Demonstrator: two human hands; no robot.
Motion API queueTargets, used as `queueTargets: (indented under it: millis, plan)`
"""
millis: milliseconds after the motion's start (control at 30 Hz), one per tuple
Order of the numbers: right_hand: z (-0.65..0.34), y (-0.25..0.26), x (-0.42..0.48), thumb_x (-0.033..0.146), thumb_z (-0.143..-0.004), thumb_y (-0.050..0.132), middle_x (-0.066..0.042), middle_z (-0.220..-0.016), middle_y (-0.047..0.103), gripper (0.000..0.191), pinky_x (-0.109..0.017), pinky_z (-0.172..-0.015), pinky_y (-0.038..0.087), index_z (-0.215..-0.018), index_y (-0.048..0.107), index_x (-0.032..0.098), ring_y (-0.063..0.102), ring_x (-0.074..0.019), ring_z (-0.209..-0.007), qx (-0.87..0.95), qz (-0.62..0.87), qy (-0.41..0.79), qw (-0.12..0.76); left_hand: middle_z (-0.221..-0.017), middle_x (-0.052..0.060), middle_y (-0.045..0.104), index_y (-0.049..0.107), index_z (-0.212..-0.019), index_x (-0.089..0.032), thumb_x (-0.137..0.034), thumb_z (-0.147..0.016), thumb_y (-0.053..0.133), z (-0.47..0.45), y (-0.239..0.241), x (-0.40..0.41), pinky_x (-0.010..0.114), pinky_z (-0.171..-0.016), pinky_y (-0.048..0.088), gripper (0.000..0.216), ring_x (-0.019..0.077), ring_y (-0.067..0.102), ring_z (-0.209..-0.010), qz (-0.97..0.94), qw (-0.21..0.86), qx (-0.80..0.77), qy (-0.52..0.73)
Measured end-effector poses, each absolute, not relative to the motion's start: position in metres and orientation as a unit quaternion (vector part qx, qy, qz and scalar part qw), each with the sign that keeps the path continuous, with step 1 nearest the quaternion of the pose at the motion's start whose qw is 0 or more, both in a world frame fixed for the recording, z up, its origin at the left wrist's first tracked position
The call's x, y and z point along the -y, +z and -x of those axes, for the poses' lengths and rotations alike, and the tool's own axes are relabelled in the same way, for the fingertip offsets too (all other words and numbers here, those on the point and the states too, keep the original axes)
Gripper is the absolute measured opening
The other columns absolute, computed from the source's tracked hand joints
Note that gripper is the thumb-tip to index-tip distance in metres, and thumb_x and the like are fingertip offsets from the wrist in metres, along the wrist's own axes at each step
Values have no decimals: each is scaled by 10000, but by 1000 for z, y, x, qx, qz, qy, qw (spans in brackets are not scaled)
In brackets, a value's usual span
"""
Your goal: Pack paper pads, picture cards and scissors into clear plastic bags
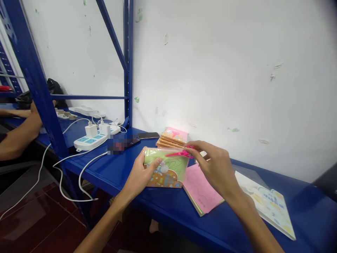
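My left hand (140, 174) grips the left side of a clear plastic packet (171, 172) holding green and orange printed paper, its thumb across the front. In my right hand (214, 165) is a pair of pink scissors (180, 153), fingers closed around the handles. The scissors lie along the packet's top edge, pointing left; whether they are inside or in front of the film I cannot tell. Behind the packet stands a stack of similar orange-edged packets (172, 137). A pad of pink paper (201, 186) with line drawings lies below my right hand.
To the right lies a white booklet (271, 203) with a printed cover. A dark phone (148, 135), another device with a blurred screen (129, 143), and a white power strip (89, 141) with cables are at left. A blue shelf post (39, 77) stands before another person's arm (22, 137).
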State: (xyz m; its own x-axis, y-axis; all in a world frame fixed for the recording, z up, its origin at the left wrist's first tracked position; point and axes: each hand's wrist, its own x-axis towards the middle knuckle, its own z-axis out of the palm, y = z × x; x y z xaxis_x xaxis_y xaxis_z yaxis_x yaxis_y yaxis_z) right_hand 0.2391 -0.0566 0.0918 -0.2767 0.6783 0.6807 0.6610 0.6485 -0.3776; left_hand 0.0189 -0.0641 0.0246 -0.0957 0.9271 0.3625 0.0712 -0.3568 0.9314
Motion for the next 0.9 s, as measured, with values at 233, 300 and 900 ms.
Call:
queueTargets:
  millis: [233,300,900]
  plan:
    - [-225,103,47,325,-1037,554,-17,-961,782,242,-350,-686,498,-1135,775,325,686,-229,-840,867,343,-32,359,-980,33,699,621,-1031,-182,-452,-882,685,-21,25,67,287,-795,522,315,246,668,-952,-568,344,-424,616]
    - [-213,108,44,364,-1036,555,-20,-986,794,251,-359,-697,493,-1143,776,314,683,-244,-881,888,324,-49,324,-996,39,696,633,-1050,-180,-455,-892,671,-20,25,68,292,-809,519,319,249,655,-966,-563,359,-408,623]
    - [-242,45,35,321,-925,707,-49,-1064,772,114,-398,-858,584,-1008,744,254,713,-246,-1018,742,352,195,536,-798,-9,622,623,-861,-171,-337,-911,680,-5,24,62,239,-677,484,182,160,612,-755,-608,324,-358,631]
